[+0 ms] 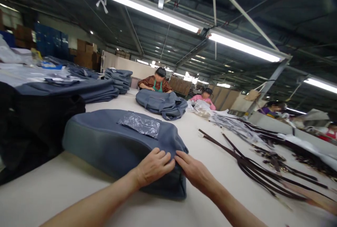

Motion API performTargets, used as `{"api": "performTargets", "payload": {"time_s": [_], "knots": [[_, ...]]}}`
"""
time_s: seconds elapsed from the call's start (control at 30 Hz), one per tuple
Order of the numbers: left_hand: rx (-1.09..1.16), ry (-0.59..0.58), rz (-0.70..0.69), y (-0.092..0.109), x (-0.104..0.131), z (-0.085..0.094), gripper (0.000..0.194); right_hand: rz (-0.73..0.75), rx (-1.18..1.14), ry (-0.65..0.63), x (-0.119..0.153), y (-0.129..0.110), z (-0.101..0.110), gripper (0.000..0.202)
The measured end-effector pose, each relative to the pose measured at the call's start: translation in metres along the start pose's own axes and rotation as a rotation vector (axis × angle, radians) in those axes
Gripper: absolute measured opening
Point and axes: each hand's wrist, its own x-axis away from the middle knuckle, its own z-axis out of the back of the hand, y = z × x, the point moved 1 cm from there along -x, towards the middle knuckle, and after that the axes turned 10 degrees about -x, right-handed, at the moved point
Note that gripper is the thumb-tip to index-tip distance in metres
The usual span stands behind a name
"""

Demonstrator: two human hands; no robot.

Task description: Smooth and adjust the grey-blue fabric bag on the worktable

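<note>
Bright tube lights [158, 12] overhead glare white above me. The edges bend wide; distant workers look soft.

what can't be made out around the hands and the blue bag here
Head view only:
- Fingertips of the left hand and right hand: pressed into the blue bag, grip unclear.
- Bag's near end: covered by both hands.
- Plastic packet contents: too glary.
- Dark straps: cut off at the right edge.
</note>
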Motion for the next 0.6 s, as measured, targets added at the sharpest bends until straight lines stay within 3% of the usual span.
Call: {"api": "performTargets", "payload": {"time_s": [0.07,0.13,0.3,0.6], "knots": [[-0.036,0.012,0.009,-0.003,0.014,0.006,0.023,0.026,0.032,0.14,0.011,-0.009,-0.013,0.037],[-0.089,0.039,0.027,-0.006,0.033,0.012,0.023,0.054,0.04,0.239,0.024,-0.02,-0.025,0.04],[-0.077,0.124,-0.014,-0.006,0.07,0.023,0.025,0.112,0.074,0.291,0.041,-0.044,-0.039,0.04],[-0.031,0.183,-0.115,-0.017,0.05,-0.003,0.019,0.156,0.029,0.225,0.045,-0.021,-0.036,0.041]]}}
